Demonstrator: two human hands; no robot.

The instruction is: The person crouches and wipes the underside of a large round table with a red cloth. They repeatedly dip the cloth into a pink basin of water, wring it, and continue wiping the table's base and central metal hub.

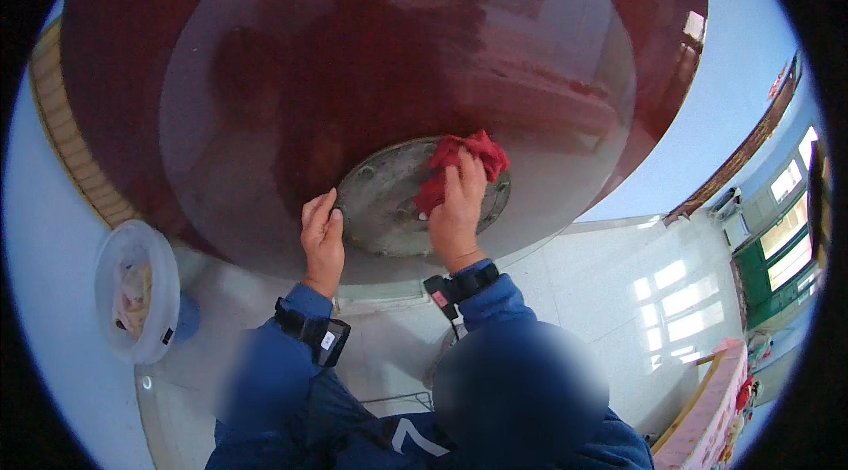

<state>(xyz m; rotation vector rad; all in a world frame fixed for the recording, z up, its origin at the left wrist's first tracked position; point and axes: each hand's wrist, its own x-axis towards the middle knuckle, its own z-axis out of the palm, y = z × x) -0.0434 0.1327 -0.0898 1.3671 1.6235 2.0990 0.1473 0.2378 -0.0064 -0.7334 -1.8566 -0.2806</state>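
A grey oval or round metal-looking plate [384,205] lies on the near part of a glass turntable [543,231] on a dark red round table [112,105]. My left hand [323,241] touches the plate's left rim with its thumb and fingers and holds no other thing. On the plate's right side my right hand [460,211] presses a crumpled red cloth [487,152], with its fingers spread over it. The palm side of that hand and part of the plate under the cloth are hidden.
A clear plastic bin [169,284] with some contents stands at the lower left, a blue container [189,317] beside it. A slatted wooden chair back or screen [79,139] is at the left. Pink fabric [709,397] covers something at the lower right. Tiled floor [583,298] shows window glare.
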